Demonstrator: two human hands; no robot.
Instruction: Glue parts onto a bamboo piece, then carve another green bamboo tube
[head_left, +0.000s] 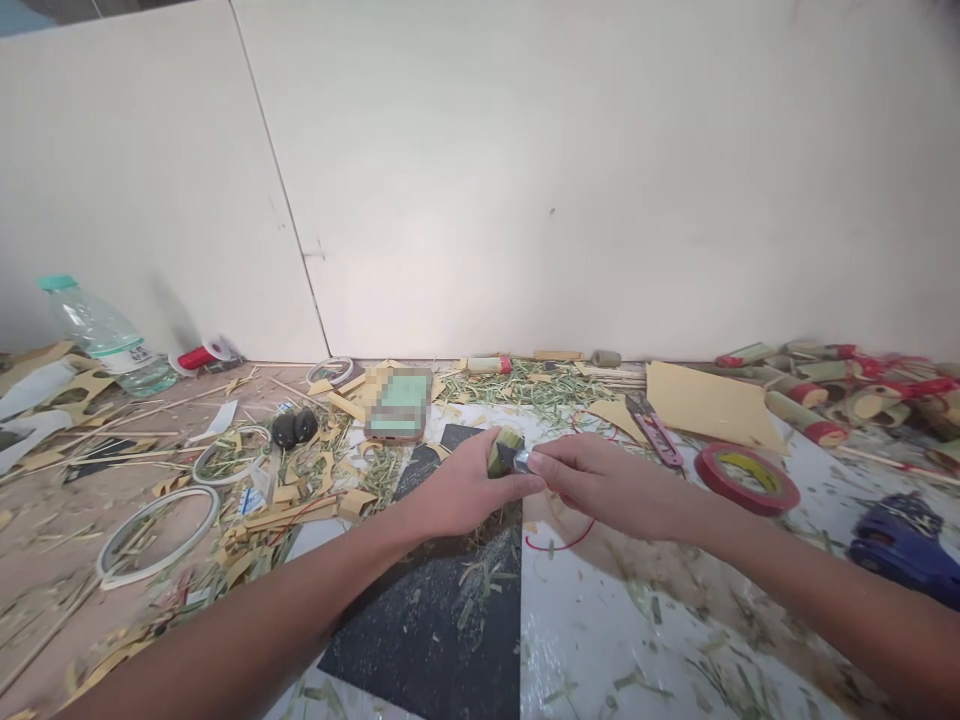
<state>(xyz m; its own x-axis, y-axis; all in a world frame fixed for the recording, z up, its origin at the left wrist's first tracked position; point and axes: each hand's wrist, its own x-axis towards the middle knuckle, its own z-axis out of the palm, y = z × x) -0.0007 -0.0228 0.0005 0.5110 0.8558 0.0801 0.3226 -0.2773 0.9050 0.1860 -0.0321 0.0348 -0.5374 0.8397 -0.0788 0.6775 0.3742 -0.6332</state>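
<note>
My left hand [461, 490] is closed around a short piece of green bamboo [508, 440], held a little above a black sheet [442, 620] that looks like sandpaper. Fingers of my right hand [589, 478] pinch a small shiny grey piece [522, 459] against the bamboo's near right end; its exact kind is too small to tell. Below my right hand, a thin red string [559, 547] curls on the white surface [600, 650]. Green shavings lie scattered over the black sheet.
On the right are a pink cutter [656, 432], red tape roll [750, 478], blue object [904, 548] and bamboo pieces with red ends [806, 425]. Leftward stand a phone [399, 405], white rings [120, 570], a plastic bottle [105, 330] and red thread spool [201, 357]. A white wall [562, 180] rises behind.
</note>
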